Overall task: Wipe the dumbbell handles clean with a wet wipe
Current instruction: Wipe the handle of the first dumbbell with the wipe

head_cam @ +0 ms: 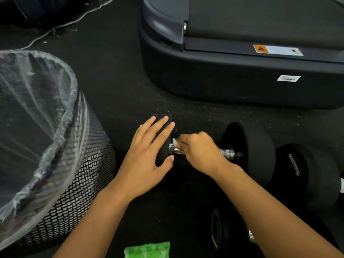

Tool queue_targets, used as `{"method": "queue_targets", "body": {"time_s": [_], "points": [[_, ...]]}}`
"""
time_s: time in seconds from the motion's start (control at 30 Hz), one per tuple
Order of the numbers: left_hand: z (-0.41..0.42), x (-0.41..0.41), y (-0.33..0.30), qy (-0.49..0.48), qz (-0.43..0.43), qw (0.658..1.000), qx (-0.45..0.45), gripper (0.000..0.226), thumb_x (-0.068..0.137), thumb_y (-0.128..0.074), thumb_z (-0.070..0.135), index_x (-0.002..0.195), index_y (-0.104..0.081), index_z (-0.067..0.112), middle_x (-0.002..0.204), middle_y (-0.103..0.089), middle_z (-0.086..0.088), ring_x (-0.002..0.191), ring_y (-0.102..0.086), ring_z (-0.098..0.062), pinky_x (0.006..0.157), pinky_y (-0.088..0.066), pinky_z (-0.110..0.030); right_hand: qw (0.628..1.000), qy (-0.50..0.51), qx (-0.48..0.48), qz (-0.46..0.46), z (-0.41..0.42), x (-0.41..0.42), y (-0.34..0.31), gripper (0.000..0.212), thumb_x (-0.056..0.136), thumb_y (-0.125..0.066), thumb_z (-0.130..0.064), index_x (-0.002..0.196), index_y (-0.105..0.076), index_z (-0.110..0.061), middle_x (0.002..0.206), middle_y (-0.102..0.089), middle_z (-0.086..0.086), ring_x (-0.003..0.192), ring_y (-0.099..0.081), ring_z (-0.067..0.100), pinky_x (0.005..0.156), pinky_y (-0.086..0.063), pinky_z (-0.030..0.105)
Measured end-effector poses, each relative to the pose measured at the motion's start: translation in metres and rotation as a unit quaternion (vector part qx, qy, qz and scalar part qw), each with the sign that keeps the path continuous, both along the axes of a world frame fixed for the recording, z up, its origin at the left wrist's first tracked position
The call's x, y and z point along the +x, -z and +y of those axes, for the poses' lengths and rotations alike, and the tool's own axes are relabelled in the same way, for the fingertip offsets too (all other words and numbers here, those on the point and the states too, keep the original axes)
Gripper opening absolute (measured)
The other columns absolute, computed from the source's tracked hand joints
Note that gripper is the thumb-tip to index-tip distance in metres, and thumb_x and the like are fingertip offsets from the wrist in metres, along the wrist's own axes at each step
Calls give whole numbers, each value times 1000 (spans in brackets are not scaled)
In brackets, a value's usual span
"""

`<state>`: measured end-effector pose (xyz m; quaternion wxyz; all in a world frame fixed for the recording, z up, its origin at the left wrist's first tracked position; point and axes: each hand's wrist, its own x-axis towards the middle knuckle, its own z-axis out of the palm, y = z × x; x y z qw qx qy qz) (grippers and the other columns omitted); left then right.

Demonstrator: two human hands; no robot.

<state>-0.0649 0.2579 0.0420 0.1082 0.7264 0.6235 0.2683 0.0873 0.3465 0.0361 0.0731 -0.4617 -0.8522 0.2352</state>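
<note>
A black dumbbell [249, 151] with a chrome handle [227, 152] lies on the dark floor in the middle of the view. My left hand [149, 157] rests with straight, spread fingers over its left head, which is mostly hidden. My right hand [200, 149] is curled round the handle near the left head and holds a white wet wipe [175, 141] against it. Only a corner of the wipe shows. A second dumbbell [305, 174] lies to the right, and a third dumbbell [223, 231] lies partly under my right forearm.
A black mesh bin [78, 192] lined with a clear plastic bag stands at the left. A treadmill base [232, 75] fills the upper right. A green wipes packet [147, 250] lies at the bottom edge. A cable [65, 25] runs across the floor at the top left.
</note>
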Motion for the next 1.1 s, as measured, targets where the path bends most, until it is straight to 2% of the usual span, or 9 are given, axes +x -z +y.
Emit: {"method": "queue_targets", "body": {"time_s": [0.2,0.33,0.5,0.63,0.77,0.87,0.93,1.03,1.1], "points": [[-1,-1,0,9,10,1000,-11,70,84,-41,48,147,-17,30,155,-12,12,143,3,-8,115,-10,-44,999,2,-44,5,8,3,-8,17,92,-54,-22,87,-69,-16,82,-67,6,83,-62,22,77,-51,41],[-1,-2,-1,8,12,1000,-12,70,83,-40,48,147,-16,30,155,-11,12,142,4,-7,114,-8,-41,997,25,-79,12,15,9,-13,16,91,-56,-22,91,-72,-18,91,-68,4,90,-61,17,82,-51,36],[0,-1,-1,2,4,1000,-7,70,83,-41,48,146,-19,29,154,-13,12,142,2,-7,114,-12,-45,1000,-23,-19,1,3,4,-10,18,91,-54,-21,84,-69,-15,81,-67,4,82,-61,21,76,-50,41],[0,-1,-1,4,7,1000,-2,70,83,-42,47,147,-20,28,154,-14,11,142,1,-8,114,-14,-46,999,18,-36,3,10,14,-9,18,92,-54,-23,79,-66,-18,76,-64,3,76,-60,20,72,-51,40],[0,0,0,1,9,1000,1,71,83,-42,49,147,-21,27,154,-15,11,142,1,-7,114,-15,-47,1000,-9,1,18,-3,17,-5,19,93,-52,-23,102,-68,-19,88,-69,5,85,-63,22,77,-50,38],[0,0,0,0,10,1000,2,71,83,-42,50,147,-22,27,154,-15,11,142,1,-7,114,-16,-48,1000,24,-6,6,3,16,-5,20,94,-50,-25,100,-68,-18,85,-67,6,83,-62,24,75,-50,39],[0,0,0,1,11,1000,3,70,83,-42,50,147,-23,26,154,-16,10,142,0,-8,114,-17,-49,1000,8,14,3,0,8,-1,19,93,-51,-23,101,-67,-19,89,-67,9,86,-62,28,77,-51,42],[0,0,0,1,6,1000,1,70,84,-42,49,147,-23,27,154,-16,10,142,0,-8,114,-18,-49,996,-51,54,59,-15,16,3,23,90,-55,-16,111,-66,-15,112,-67,6,103,-62,26,86,-50,42],[0,0,0,1,8,1000,2,70,83,-42,50,147,-21,28,154,-15,12,142,1,-7,114,-16,-48,994,-35,66,82,-14,26,5,25,90,-57,-15,112,-66,-12,119,-64,3,110,-60,21,91,-48,41]]}}
